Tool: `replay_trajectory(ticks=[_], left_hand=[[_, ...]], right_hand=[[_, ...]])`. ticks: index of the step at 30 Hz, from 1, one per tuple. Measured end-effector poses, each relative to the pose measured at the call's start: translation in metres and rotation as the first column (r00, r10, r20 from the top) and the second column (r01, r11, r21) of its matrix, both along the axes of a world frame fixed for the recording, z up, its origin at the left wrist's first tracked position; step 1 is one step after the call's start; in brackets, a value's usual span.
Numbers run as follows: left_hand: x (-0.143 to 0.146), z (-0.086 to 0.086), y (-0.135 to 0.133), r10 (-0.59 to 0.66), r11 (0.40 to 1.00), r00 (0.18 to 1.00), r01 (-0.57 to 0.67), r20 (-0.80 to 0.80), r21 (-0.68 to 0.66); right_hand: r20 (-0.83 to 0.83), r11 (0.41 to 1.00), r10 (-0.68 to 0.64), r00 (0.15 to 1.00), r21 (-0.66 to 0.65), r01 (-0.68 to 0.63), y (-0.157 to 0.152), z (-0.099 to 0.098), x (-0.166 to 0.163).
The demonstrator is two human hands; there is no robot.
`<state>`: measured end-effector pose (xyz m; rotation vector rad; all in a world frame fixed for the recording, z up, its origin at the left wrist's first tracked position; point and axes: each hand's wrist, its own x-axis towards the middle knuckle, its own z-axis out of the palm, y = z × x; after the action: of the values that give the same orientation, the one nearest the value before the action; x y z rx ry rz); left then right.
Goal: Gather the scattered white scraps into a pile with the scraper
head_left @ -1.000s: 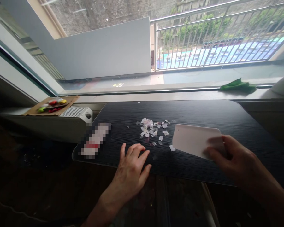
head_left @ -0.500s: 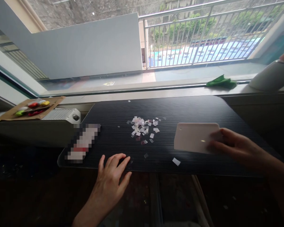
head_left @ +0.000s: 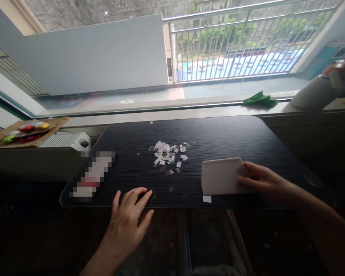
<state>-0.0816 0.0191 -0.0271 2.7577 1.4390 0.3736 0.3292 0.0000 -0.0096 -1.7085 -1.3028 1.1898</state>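
My right hand [head_left: 261, 178] grips a flat white plastic scraper [head_left: 222, 176] by its right end, low over the right part of the dark table [head_left: 218, 134]. A single white scrap [head_left: 207, 199] lies right by the scraper's lower left corner. Toward the middle of the table is a loose pile of small white and clear paper scraps [head_left: 164, 151], with a few strays around it. My left hand [head_left: 133, 214] rests its fingertips at the table's near edge, fingers spread, holding nothing. Close to its fingers are tiny clear bits, hard to make out.
A blurred-out oblong item [head_left: 93, 176] lies at the table's left end. Beyond the table, a green cloth [head_left: 260, 99] and a whitish container [head_left: 313, 92] stand on the windowsill. On the left, cardboard [head_left: 50, 132] with colourful pieces lies by a white heater [head_left: 66, 141].
My right hand has brought the scraper left and nearer to the table's front edge, up to the single white scrap. My left hand keeps its place at the edge. The view has shifted slightly.
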Motion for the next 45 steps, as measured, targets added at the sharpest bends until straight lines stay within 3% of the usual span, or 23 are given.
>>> replay_trajectory(ticks=[14, 22, 28, 38, 41, 45], left_hand=[[0.009, 0.001, -0.004, 0.021, 0.999, 0.997, -0.024, 0.077, 0.041], [0.006, 0.001, -0.003, 0.020, 1.000, 0.999, -0.020, 0.046, 0.010], [0.010, 0.000, -0.004, 0.026, 0.999, 0.997, -0.028, 0.074, 0.029], [0.006, 0.001, -0.002, 0.009, 1.000, 0.999, -0.009, 0.037, -0.003], [0.008, 0.002, -0.003, 0.026, 1.000, 0.999, -0.026, 0.042, -0.003], [0.015, 0.004, -0.006, 0.055, 0.998, 0.997, -0.054, 0.055, -0.015]], right_hand=[[-0.118, 0.996, 0.060, 0.991, -0.060, -0.068, -0.013, 0.006, 0.000], [-0.002, 0.991, 0.109, 0.994, -0.071, -0.109, -0.025, 0.020, -0.003], [-0.019, 0.999, -0.042, 0.999, 0.021, 0.042, -0.028, 0.023, -0.004], [0.049, 0.998, 0.063, 0.997, -0.001, -0.063, -0.037, 0.020, -0.003], [0.148, 0.998, -0.008, 0.989, 0.065, -0.002, -0.037, 0.021, -0.007], [0.247, 0.960, -0.191, 0.950, 0.249, 0.129, -0.017, 0.023, -0.029]])
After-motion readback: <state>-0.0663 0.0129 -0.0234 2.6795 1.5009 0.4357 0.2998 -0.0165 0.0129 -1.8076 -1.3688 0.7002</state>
